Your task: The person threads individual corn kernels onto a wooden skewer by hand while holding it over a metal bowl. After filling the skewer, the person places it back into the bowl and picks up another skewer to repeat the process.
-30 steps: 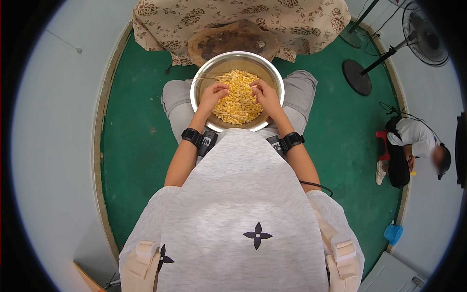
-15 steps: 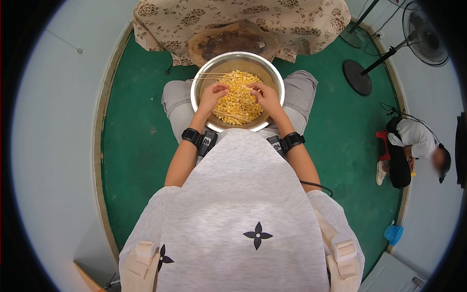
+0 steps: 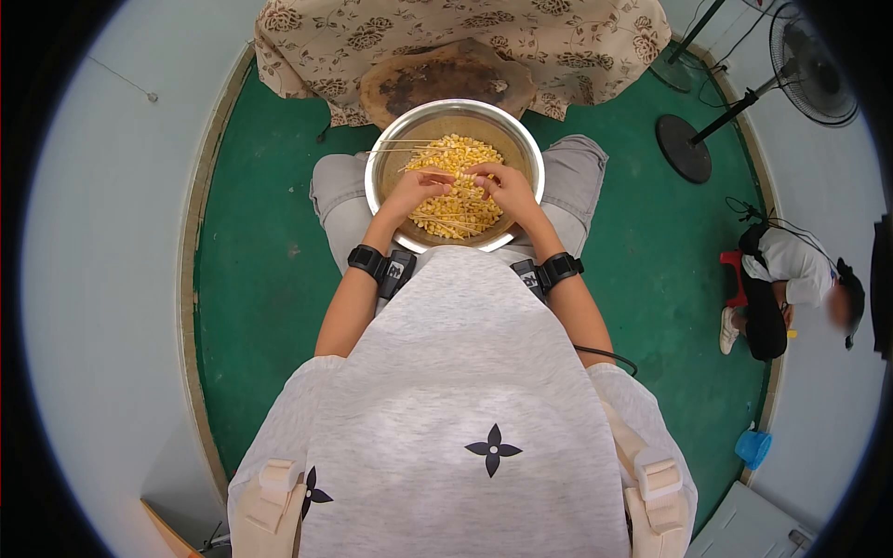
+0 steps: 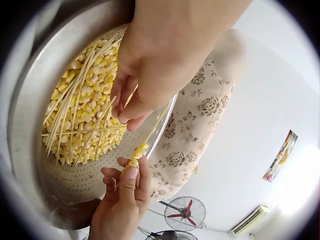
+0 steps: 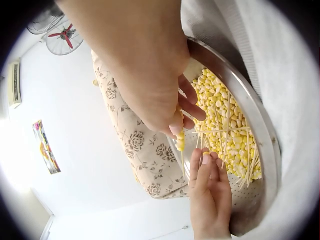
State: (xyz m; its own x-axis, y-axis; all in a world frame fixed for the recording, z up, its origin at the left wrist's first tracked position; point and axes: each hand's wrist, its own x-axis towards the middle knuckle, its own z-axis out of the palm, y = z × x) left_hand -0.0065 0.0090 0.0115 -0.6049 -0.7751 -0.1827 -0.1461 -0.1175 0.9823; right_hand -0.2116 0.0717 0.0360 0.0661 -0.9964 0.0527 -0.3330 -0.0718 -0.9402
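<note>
A metal basin with a perforated inner wall [image 3: 514, 149] sits on the person's lap, heaped with loose corn kernels [image 3: 456, 149]. My right hand [image 3: 510, 189] pinches a thin wooden skewer [image 4: 159, 121] at a short row of threaded corn kernels [image 4: 140, 150]; its bare end points left in the head view. Close to it, my left hand [image 3: 407, 193] holds a single corn kernel [image 5: 206, 154] between thumb and fingertip. Both hands are over the basin. Several bare wooden skewers [image 4: 67, 107] lie crisscrossed on the heaped kernels.
Beyond the basin are a wooden slab [image 3: 409, 84] and a flower-patterned cloth [image 3: 595, 56]. A standing fan [image 3: 688, 153] is at the far right. Another person [image 3: 795, 251] sits low by the right wall, near a blue container [image 3: 753, 448].
My left hand has moved right and slightly down toward my right hand. The right hand has shifted a little left, and its skewer now shows pointing left across the left hand's fingers.
</note>
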